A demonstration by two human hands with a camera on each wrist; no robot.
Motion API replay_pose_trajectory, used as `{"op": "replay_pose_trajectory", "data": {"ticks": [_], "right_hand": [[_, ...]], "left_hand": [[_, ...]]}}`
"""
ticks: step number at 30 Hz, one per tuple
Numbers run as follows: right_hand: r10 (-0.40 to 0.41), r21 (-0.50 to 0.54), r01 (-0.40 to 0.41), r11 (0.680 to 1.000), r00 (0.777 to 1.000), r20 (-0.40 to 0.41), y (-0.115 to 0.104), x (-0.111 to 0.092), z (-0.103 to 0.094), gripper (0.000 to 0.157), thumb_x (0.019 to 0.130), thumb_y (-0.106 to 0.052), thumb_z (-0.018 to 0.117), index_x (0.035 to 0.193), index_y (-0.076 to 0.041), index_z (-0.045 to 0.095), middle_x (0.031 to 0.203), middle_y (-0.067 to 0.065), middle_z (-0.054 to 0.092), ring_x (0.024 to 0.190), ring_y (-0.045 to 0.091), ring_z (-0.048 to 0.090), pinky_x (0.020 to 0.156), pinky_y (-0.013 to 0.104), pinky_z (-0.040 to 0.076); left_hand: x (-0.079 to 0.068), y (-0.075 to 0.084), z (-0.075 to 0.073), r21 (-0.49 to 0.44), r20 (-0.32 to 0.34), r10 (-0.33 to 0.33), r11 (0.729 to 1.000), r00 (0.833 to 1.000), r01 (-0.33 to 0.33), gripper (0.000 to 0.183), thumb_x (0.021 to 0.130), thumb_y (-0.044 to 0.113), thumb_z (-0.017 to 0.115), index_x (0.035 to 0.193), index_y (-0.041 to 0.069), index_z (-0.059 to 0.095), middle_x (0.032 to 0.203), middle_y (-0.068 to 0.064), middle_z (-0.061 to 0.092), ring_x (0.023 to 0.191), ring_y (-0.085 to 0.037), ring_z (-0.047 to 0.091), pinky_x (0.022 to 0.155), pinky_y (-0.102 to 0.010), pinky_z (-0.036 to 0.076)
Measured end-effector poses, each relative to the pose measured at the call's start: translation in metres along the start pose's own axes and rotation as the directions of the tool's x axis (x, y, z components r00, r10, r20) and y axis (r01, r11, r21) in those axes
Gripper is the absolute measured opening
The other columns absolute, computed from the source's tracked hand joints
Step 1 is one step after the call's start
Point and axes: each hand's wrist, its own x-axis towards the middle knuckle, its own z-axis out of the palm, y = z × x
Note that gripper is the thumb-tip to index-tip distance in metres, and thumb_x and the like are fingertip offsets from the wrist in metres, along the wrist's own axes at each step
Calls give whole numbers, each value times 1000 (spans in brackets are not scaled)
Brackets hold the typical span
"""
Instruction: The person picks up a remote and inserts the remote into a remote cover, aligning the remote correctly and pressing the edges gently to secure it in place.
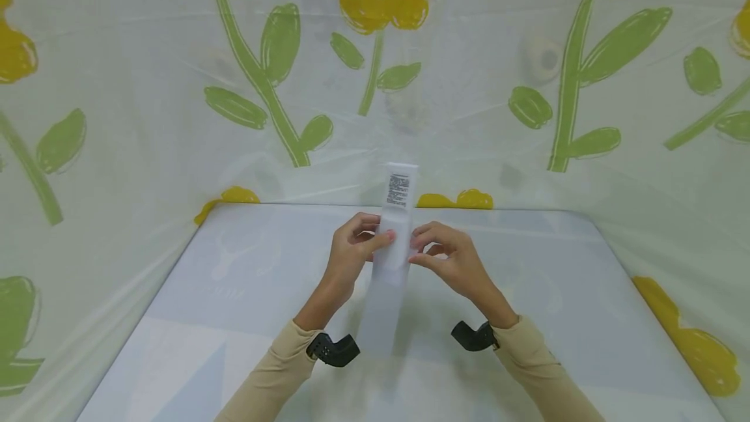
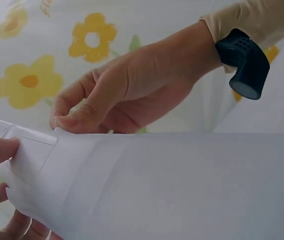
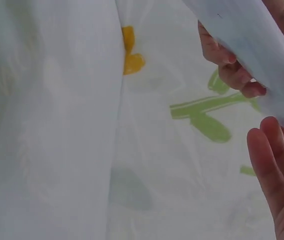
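Holds a white wrapper above the middle of the table, with its label toward the far edge, clamped in the thumb-and-finger grip of the left hand and pinched at its side by fingertips of the right hand. Could tear or crease along that thin-looking side if tugged too sharply. Might also slip toward the near edge if loosened on the left.
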Motion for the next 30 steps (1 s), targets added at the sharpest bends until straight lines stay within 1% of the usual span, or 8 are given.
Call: {"op": "replay_pose_trajectory", "data": {"ticks": [3, 6, 15, 21, 23, 25, 28, 30], "right_hand": [[-50, -3, 50, 999, 999, -7, -10, 2, 2, 15, 73, 17, 70, 83, 7, 65, 99, 22, 61, 82, 20, 60, 68, 30, 57], [-72, 5, 72, 997, 997, -13, -12, 2, 5, 14, 74, 18, 69, 82, 7, 65, 103, 24, 59, 83, 23, 61, 70, 32, 57], [-131, 23, 134, 991, 985, -110, 9, -1, 9, 16, 75, 15, 69, 82, 1, 64, 116, 18, 54, 85, 20, 62, 66, 33, 57], [-185, -4, 186, 983, 977, -110, 10, 1, 8, 15, 78, 11, 69, 84, 0, 61, 110, 16, 57, 86, 21, 61, 67, 32, 57], [-171, -33, 169, 985, 980, -105, 0, 2, 7, 16, 77, 14, 68, 84, 2, 60, 106, 17, 59, 89, 19, 61, 70, 30, 57], [-135, -61, 129, 990, 985, -108, -11, 3, 5, 17, 77, 16, 67, 87, 5, 59, 102, 19, 60, 85, 21, 62, 72, 29, 56], [-31, -91, 21, 996, 993, -112, -33, 8, 3, 28, 77, 16, 68, 101, 11, 55, 102, 23, 62, 85, 27, 64, 74, 34, 56], [35, -88, -45, 995, 993, -115, -39, 10, 2, 40, 78, 14, 68, 113, 12, 50, 106, 24, 63, 87, 33, 64, 75, 40, 56]], "left_hand": [[-2, 2, 0, 24, -8, 12, 1000, 1000, -12, 32, 83, 22, 73, 110, 9, 63, 104, -9, 61, 88, -23, 59, 67, -34, 52], [-3, 3, -2, 37, -22, 30, 999, 999, -29, 32, 82, 20, 74, 109, 8, 62, 102, -9, 62, 86, -22, 58, 65, -32, 52], [0, 9, -4, 12, 10, 77, 997, 997, -77, 28, 81, 16, 75, 105, 7, 65, 97, -9, 63, 83, -23, 57, 62, -33, 51], [1, 15, -4, 53, 29, 109, 992, 994, -111, 29, 80, 17, 76, 105, 7, 65, 99, -8, 62, 86, -24, 58, 70, -35, 50], [1, 14, -3, 61, 27, 116, 991, 993, -118, 29, 79, 17, 76, 105, 7, 65, 100, -8, 62, 86, -25, 57, 72, -36, 51], [0, 14, -2, 70, 25, 112, 991, 993, -114, 30, 80, 16, 77, 106, 7, 65, 101, -7, 62, 87, -24, 57, 72, -35, 51], [-7, 18, 0, 91, -2, 113, 990, 994, -112, 31, 81, 12, 76, 108, 4, 65, 104, -8, 63, 90, -25, 57, 73, -32, 52], [-13, 23, 2, 90, -27, 116, 990, 993, -113, 32, 81, 8, 75, 110, 1, 65, 105, -10, 63, 91, -25, 57, 72, -29, 52]]}}
